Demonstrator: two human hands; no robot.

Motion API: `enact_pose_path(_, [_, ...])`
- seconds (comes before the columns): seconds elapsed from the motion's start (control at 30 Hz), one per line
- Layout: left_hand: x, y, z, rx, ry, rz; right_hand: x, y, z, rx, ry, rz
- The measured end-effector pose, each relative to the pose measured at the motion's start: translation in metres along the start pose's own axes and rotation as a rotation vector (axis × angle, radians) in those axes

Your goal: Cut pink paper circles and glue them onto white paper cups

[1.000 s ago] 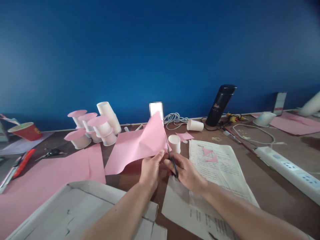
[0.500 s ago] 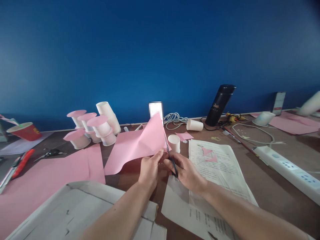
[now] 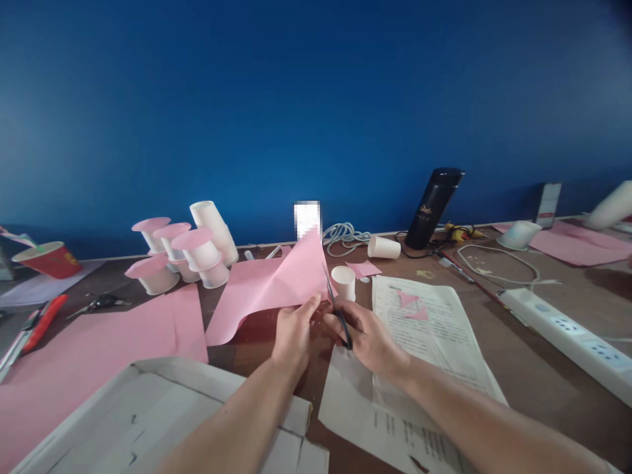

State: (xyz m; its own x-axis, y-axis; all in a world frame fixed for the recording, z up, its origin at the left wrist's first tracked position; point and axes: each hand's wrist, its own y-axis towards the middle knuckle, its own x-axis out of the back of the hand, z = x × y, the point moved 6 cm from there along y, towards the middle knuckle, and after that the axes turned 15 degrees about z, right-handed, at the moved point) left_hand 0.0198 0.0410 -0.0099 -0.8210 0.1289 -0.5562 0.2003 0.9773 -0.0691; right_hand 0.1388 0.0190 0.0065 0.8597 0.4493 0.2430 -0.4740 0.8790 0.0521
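Observation:
In the middle of the desk, a sheet of pink paper (image 3: 276, 280) is pinched by its near right edge in my left hand (image 3: 295, 329), thumb on top. Its far corner bends up toward the wall. My right hand (image 3: 365, 336) is closed around the black handles of a pair of scissors (image 3: 340, 316), whose blades point up and away along the paper's right edge. Just beyond my right hand a white paper cup (image 3: 344, 283) stands upright. Between the two hands there is a small gap.
White cups with pink discs (image 3: 192, 247) stand back left, beside a stack of cups (image 3: 214, 230). A utility knife (image 3: 32, 339) lies far left on pink paper (image 3: 123, 336). Printed sheets (image 3: 434, 329), a black thermos (image 3: 434, 207) and a power strip (image 3: 567, 336) occupy the right.
The scissor blades and the raised corner of the pink paper have shifted very slightly. Both hands keep nearly the same place and grip.

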Motion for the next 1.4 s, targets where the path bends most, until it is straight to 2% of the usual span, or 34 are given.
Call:
enact_pose_path(0.33, [0.024, 0.006, 0.005, -0.019, 0.137, -0.153, -0.001, 0.001, -0.003, -0.033, -0.005, 0.016])
enact_pose_path(0.8, [0.013, 0.004, 0.005, 0.018, 0.203, -0.019, 0.017, -0.001, 0.003, -0.084, -0.018, -0.005])
enact_pose_path(1.4, [0.013, 0.002, 0.002, 0.039, 0.157, -0.050, 0.018, -0.001, 0.008, -0.055, 0.052, -0.019])
